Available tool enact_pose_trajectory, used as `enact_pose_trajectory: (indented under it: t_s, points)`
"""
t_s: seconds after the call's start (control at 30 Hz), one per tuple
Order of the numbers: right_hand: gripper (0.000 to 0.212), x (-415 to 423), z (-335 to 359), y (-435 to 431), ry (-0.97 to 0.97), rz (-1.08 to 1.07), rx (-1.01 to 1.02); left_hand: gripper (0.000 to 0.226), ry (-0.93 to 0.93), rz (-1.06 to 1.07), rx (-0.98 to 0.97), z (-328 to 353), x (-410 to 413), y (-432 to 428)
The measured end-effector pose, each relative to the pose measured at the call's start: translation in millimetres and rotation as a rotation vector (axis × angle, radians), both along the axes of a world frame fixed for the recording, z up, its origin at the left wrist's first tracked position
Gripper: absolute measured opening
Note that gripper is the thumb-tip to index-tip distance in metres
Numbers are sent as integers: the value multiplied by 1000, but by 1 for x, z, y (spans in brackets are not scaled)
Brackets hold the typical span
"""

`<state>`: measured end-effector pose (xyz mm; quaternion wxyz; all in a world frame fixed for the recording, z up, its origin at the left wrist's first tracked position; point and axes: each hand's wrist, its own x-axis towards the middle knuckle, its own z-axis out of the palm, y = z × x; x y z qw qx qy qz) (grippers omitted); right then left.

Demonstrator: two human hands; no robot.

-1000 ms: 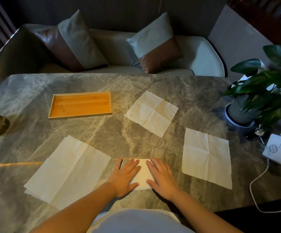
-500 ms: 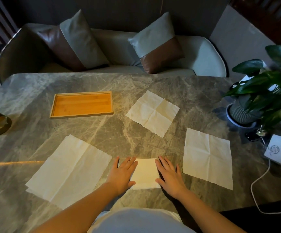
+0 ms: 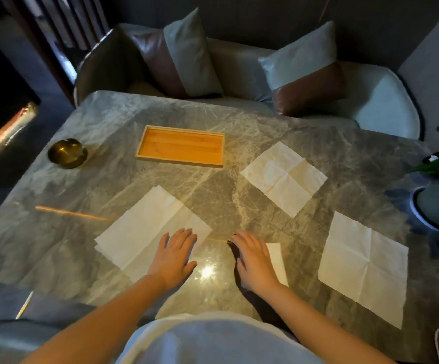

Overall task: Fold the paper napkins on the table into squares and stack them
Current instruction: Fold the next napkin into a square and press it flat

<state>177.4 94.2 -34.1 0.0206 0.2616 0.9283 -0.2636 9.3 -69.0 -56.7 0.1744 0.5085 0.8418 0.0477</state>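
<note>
Left hand: our left hand (image 3: 174, 254) lies flat, fingers spread and pointing away from us, gripping nothing; its fingertips rest on the near corner of the big unfolded napkin (image 3: 151, 228). We'd say that's a claim on the next sheet to fold.
Right hand: our right hand (image 3: 252, 256) is flat as well, palm down, fingers together, closed around nothing. It covers most of the folded napkin (image 3: 277, 261), which peeks out along the hand's right edge.
Why there: we judge the palm is pinning the finished square so its creases hold, parked close to us where a stack can grow.
Far napkin: one open napkin (image 3: 284, 178) sits mid-table, turned diamond-wise, its cross creases showing.
Right napkin: another open napkin (image 3: 364, 264) lies flat just right of the folded one, not touching it.
Table: the marble table (image 3: 95, 258) is bare between our two hands.
Tray: the wooden tray (image 3: 181, 145) waits beyond the napkins, nothing in it.
Progress: by our reckoning one square is done and three sheets are not yet folded.
Arms: both forearms reach forward from our lap, angled slightly apart, wrists low to the tabletop.
</note>
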Motion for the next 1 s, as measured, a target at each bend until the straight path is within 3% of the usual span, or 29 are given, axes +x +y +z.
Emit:
enact_pose_trajectory:
  t_s: [0.23, 0.5, 0.57, 0.8, 1.0]
  points:
    - [58, -57, -6, -25, -132, 315, -23, 65, 5, 187, 1, 1, 2, -52]
    - [65, -78, -10, -24, -333, 400, 45, 67, -47, 465, 0, -10, 4, -102]
    - [64, -73, -12, -26, -302, 413, 120, 72, -63, 492, 2, -13, 3, -111]
    - [25, -64, -13, -24, -95, 395, 195, 107, -115, 361, -47, -16, -8, -131]
    - [12, -59, -15, -17, -80, 423, 151, 105, -121, 320, 11, -14, -9, -135]
